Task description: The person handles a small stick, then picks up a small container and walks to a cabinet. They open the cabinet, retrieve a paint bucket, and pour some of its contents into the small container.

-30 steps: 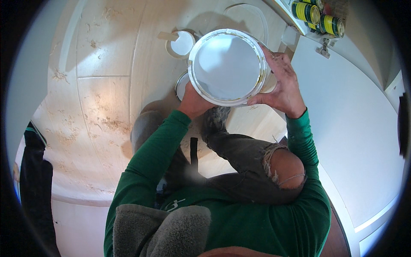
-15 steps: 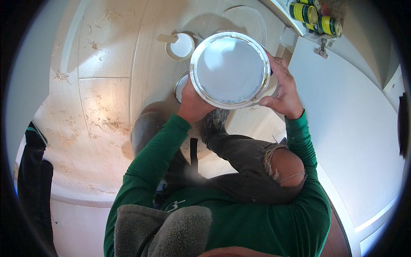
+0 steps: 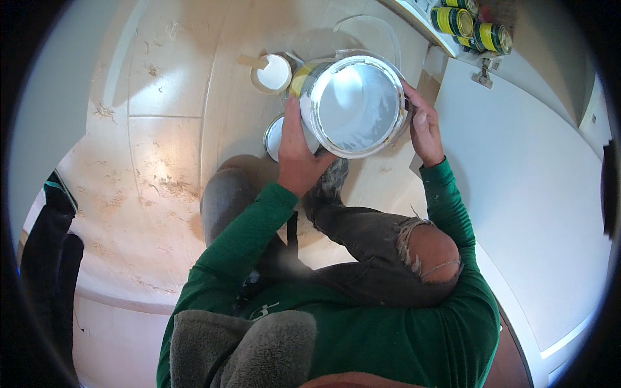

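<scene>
Between my two hands is a round white bucket of white paint, tilted so that its wall and a patch of yellow show on its left. Paint coats the inside unevenly below the rim. My left hand presses against the bucket's near left side, thumb toward the rim. On its right side, my right hand grips with the fingertips hidden behind the edge. Just left of the bucket stands a small tub holding white paint, a flat wooden stick across its rim. A round white lid-like disc lies beside my left hand.
Several yellow-and-green cans sit on a shelf at the far right. A large white door panel with a hinge takes up the right side. Shavings litter the pale floor on the left. My bent knees are close below the bucket.
The bucket has tipped, so its left wall now shows, and the paint inside has shifted. My left hand has moved to the right and lies flatter along the side; the right hand has shifted slightly.
</scene>
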`<action>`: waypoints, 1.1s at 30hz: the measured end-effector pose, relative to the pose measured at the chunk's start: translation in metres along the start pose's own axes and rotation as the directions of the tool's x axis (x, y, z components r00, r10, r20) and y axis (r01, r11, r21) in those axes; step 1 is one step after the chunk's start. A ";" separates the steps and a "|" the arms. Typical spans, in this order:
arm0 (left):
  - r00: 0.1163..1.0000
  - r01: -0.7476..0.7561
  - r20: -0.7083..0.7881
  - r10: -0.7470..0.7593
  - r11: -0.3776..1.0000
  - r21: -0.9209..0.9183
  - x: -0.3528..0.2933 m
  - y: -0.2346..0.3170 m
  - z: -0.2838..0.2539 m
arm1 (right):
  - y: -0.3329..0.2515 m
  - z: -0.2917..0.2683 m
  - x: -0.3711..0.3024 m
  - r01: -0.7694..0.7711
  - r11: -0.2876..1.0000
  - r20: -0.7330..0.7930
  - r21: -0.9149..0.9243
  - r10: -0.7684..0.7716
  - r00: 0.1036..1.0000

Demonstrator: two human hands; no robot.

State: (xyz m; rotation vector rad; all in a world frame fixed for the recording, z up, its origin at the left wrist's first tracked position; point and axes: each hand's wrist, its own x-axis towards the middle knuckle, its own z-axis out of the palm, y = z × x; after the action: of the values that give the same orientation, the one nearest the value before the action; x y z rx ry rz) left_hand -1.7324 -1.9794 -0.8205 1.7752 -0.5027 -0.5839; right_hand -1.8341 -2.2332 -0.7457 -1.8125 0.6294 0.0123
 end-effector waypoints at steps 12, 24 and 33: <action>0.878 0.477 -0.056 -0.475 0.866 0.150 -0.025 -0.109 -0.055 | 0.081 0.009 -0.101 -0.337 0.898 -0.459 0.281 0.435 0.775; 0.713 0.689 0.102 -0.693 0.721 0.077 -0.012 -0.098 -0.047 | 0.107 0.063 -0.113 -0.278 0.581 -0.118 0.765 0.550 0.827; 0.992 0.048 0.053 -0.111 0.744 0.667 -0.023 -0.086 -0.024 | 0.007 0.019 -0.046 -0.149 0.617 -0.109 0.773 0.360 0.926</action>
State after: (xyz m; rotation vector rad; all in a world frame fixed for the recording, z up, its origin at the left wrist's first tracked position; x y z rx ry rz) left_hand -1.7321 -1.9248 -0.8948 2.4737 -0.7688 -0.5839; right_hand -1.8712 -2.1984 -0.7442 -0.8876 0.9135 -0.2648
